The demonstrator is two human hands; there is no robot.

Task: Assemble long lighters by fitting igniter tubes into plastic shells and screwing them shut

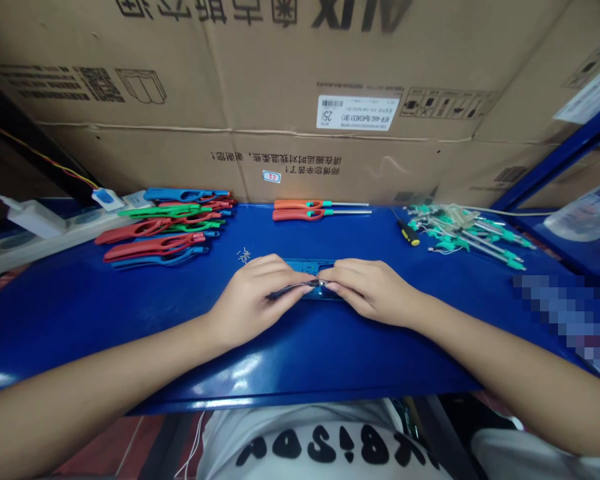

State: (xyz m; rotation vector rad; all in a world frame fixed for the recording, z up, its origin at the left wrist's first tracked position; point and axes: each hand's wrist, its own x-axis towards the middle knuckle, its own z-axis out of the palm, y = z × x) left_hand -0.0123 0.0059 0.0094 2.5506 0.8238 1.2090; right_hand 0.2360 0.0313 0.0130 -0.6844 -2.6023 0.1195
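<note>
Running from the far left of the blue desk (pixel 330 360), a white power strip (pixel 5 260) carries a white adapter (pixel 40 220). Beside it lies a heap of red, green and blue lighter handles (pixel 155 230). Several tiny pins (pixel 244 255) are scattered just beyond the left hand (pixel 255 293), whose grip is closed, thumb against fingers, on a small dark part (pixel 316 284) with a shiny end. This part is held at the middle of the desk, directly above a blue case (pixel 300 265) that lies flat and is partly hidden by the hands. Farther back, two orange-red lighters (pixel 300 211) with metal tubes lie side by side. The right hand (pixel 373 290) pinches the shiny end of the part between thumb and fingertips. Beyond it to the right are a yellow-and-black screwdriver (pixel 409 233), a tangled pile of metal rods (pixel 485 243) with teal fittings, and, at the edge, a clear bottle (pixel 580 217).
</note>
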